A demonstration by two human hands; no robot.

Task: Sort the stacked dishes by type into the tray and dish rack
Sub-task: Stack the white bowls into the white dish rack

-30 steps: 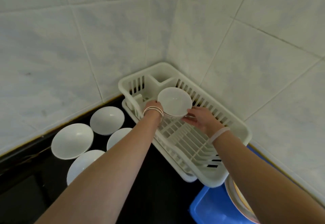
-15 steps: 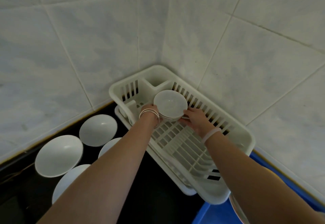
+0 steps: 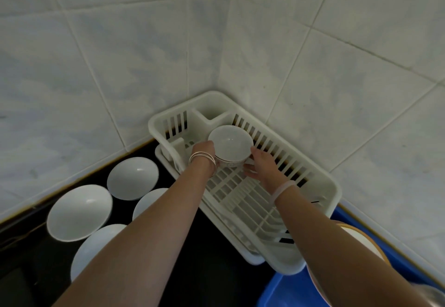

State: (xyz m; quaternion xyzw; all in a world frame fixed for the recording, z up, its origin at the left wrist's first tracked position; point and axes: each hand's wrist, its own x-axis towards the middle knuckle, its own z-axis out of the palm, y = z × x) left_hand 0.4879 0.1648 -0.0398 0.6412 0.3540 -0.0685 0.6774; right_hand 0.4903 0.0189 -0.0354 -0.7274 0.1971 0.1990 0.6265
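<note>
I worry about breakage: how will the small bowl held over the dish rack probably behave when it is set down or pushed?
The small bowl looks like glazed ceramic, so it is probably rigid, fragile and somewhat slippery. Both the left hand and right hand grip it, suggesting some weight. On the dish rack ribs its round base may tip.

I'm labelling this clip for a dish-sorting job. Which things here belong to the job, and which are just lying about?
Belongs to the job:
- small white bowl, held by left hand and right hand
- white dish rack
- four white bowls on the dark counter, e.g.
- blue tray
- orange-rimmed plate

Just there:
- tiled wall
- bangles
</note>
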